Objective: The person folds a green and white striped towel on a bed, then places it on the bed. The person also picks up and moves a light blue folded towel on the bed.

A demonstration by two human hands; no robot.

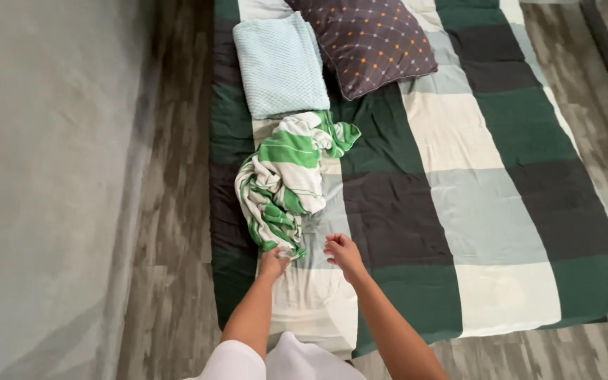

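Crumpled green-and-white striped cloth (pixel 286 179) on bed (pixel 501 211)

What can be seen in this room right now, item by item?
Striped cloth: one, green and white, crumpled on the mattress's left side.
Folded blanket: one, pale blue, above the cloth.
Pillow: one, dark with orange dots, beside the blanket.
Checked cover: one, green, white, grey and black, over the floor mattress.
Floor: grey wood planks.
Wall: grey, left.
Left hand: touching the cloth's near end.
Right hand: beside the cloth, loosely curled.
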